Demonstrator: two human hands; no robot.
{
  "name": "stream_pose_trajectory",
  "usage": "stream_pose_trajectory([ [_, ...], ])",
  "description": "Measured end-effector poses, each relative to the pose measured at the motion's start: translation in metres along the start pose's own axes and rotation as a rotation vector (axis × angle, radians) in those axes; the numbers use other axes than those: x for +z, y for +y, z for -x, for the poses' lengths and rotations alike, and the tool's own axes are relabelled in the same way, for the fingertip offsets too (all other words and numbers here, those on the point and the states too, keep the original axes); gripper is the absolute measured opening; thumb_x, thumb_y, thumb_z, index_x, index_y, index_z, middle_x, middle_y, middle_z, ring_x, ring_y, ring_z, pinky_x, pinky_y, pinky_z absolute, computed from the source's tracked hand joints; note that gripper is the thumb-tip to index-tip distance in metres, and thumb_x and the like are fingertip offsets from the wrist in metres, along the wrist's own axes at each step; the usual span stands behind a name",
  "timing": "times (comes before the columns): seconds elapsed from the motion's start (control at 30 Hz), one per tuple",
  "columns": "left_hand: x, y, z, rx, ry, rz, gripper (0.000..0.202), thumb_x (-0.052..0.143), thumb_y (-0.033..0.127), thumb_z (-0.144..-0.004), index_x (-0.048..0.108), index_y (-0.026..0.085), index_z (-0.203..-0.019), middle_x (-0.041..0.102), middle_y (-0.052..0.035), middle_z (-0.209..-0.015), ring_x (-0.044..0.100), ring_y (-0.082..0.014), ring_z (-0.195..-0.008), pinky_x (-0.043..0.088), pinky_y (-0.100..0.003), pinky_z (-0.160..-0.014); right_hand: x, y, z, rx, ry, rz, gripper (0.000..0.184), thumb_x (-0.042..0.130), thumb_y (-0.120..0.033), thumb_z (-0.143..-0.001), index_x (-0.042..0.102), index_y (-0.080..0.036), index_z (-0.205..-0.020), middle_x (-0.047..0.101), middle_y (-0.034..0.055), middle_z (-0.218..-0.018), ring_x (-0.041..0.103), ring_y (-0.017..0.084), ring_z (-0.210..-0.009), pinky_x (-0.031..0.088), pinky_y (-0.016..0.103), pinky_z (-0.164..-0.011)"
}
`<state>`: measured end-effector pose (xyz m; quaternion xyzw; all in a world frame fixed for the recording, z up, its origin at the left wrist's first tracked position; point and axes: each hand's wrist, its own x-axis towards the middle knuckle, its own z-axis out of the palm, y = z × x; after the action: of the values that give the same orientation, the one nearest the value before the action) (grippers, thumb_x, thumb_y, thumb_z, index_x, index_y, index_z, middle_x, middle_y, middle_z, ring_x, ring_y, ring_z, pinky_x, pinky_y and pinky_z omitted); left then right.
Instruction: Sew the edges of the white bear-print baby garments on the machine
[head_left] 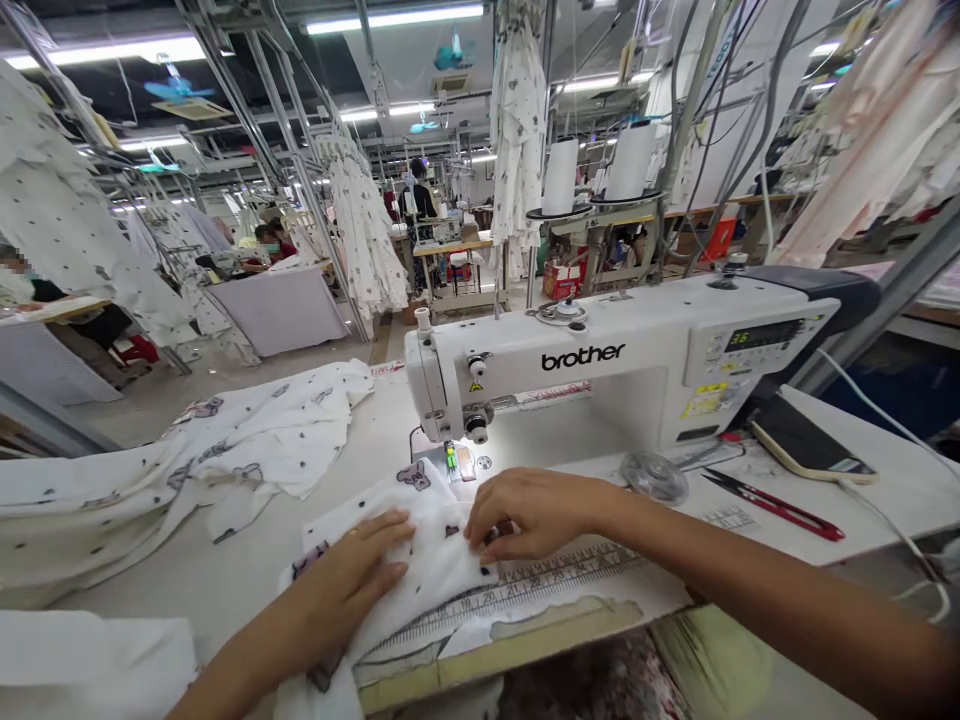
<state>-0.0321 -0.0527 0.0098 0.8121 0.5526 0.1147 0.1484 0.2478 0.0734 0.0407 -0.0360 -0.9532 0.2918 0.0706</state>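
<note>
White fabric (431, 565) printed with small animals and dots lies on the sewing table, its far edge close to the green-and-yellow presser foot (451, 458) of a white sewing machine (525, 350). My left hand (352, 570) rests on the cloth at the left, fingers stretched out and the palm down. At the cloth's right edge, my right hand (536, 512) has its fingers curled and closed on the fabric. Part of the fabric hangs over the front edge of the table below my left wrist.
A printed ruler tape (517, 592) runs along the table's front edge. Thread snips (776, 505), a phone (814, 440) and a clear round case (652, 478) lie at the right. More printed fabric (255, 450) spreads at the left. Hanging garments and people at other machines are behind.
</note>
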Motion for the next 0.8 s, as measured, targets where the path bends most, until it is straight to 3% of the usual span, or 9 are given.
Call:
stream_pose_trajectory([
  [0.17, 0.026, 0.022, -0.022, -0.05, 0.055, -0.054, 0.046, 0.039, 0.039, -0.1, 0.04, 0.033, -0.146, 0.04, -0.005, -0.152, 0.031, -0.0294, -0.143, 0.028, -0.062, -0.113, 0.004, 0.026, -0.015, -0.159, 0.11, 0.125, 0.026, 0.06, -0.031, -0.091, 0.07, -0.017, -0.111, 0.07, 0.0091, -0.11, 0.063, 0.02, -0.101, 0.048, 0.031, -0.088],
  [0.27, 0.031, 0.015, -0.044, -0.049, 0.022, -0.103, 0.048, 0.038, 0.04, -0.1, 0.036, 0.032, -0.148, 0.035, -0.0059, -0.155, 0.025, -0.0314, -0.146, 0.018, -0.068, -0.113, 0.014, 0.036, -0.012, -0.143, 0.15, 0.233, 0.029, 0.055, -0.035, -0.096, 0.067, -0.017, -0.115, 0.068, 0.0093, -0.113, 0.059, 0.021, -0.1, 0.046, 0.034, -0.088],
  [0.47, 0.0, -0.016, -0.084, 0.168, -0.084, -0.067, 0.049, 0.045, 0.035, -0.097, 0.039, 0.028, -0.145, 0.043, -0.0095, -0.15, 0.033, -0.0288, -0.143, 0.017, -0.06, -0.117, 0.019, 0.046, -0.002, -0.046, 0.205, 0.348, 0.027, 0.055, -0.033, -0.098, 0.062, -0.017, -0.118, 0.065, 0.0071, -0.122, 0.053, 0.022, -0.11, 0.039, 0.037, -0.097],
  [0.63, 0.002, 0.002, -0.088, 0.19, 0.046, -0.156, 0.052, 0.048, 0.013, -0.087, 0.046, 0.026, -0.137, 0.057, -0.0074, -0.134, 0.044, -0.0272, -0.134, 0.019, -0.06, -0.118, 0.017, 0.046, -0.001, -0.002, 0.223, 0.389, 0.024, 0.055, -0.034, -0.099, 0.061, -0.019, -0.116, 0.065, 0.0041, -0.121, 0.053, 0.021, -0.107, 0.036, 0.036, -0.094],
  [0.8, 0.012, 0.009, -0.079, 0.302, 0.04, -0.176, 0.056, 0.04, 0.007, -0.09, 0.042, 0.028, -0.142, 0.052, -0.0039, -0.142, 0.048, -0.0203, -0.131, 0.037, -0.044, -0.116, 0.016, 0.05, 0.0, -0.055, 0.231, 0.461, 0.017, 0.053, -0.031, -0.099, 0.063, -0.018, -0.106, 0.068, 0.0039, -0.11, 0.055, 0.018, -0.095, 0.035, 0.033, -0.088],
])
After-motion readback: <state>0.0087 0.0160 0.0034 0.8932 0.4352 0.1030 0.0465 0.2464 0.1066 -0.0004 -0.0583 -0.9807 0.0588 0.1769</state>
